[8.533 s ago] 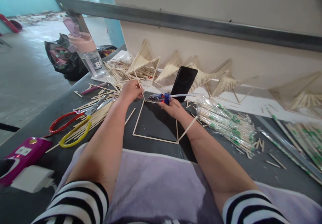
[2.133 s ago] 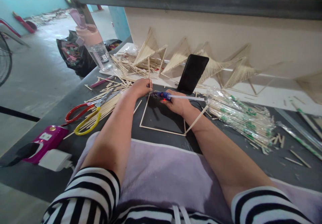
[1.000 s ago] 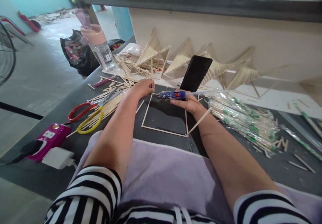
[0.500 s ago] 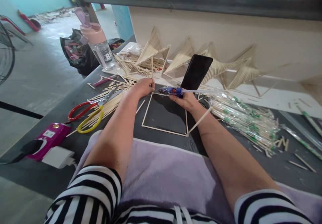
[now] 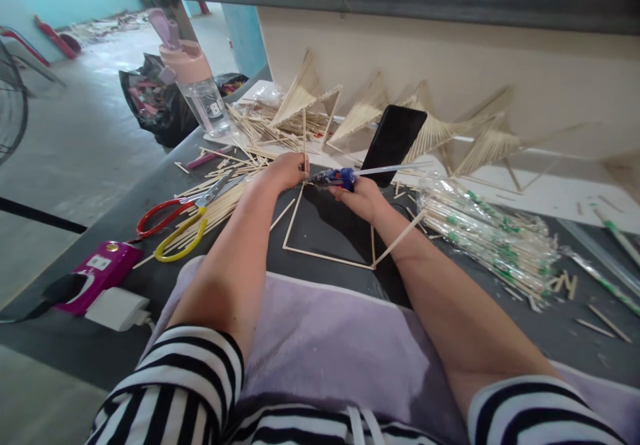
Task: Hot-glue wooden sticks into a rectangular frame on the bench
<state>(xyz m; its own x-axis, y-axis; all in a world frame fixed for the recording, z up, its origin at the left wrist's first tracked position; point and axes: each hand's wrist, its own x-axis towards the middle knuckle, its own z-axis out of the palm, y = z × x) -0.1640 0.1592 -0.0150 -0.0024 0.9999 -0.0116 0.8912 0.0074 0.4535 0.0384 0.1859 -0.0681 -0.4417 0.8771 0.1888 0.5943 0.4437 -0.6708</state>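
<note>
A square frame of thin wooden sticks (image 5: 330, 257) lies flat on the dark table. Pinched in my left hand (image 5: 291, 170) is a wooden stick (image 5: 305, 135), upright at the frame's far left corner. My right hand (image 5: 361, 197) is closed around a blue glue gun (image 5: 340, 178), its nozzle pointing left at the foot of that stick. A clear glue stick (image 5: 390, 169) juts from the gun's back end. Another stick (image 5: 400, 238) rises at a slant from the frame's near right corner. My right hand partly hides the frame's far right part.
Scissors (image 5: 180, 231) with red and yellow handles lie left beside loose sticks (image 5: 220, 208). A black phone (image 5: 395, 141) leans behind my right hand. Bagged sticks (image 5: 490, 238) lie right. Finished stick shapes (image 5: 305, 95) stand along the back. A water bottle (image 5: 193, 85) and purple power socket (image 5: 100, 275) are left.
The glue gun and my right hand have shifted slightly left, with the gun's rear turned a little upward. My left hand stays on the upright stick. The whole view has shifted slightly.
</note>
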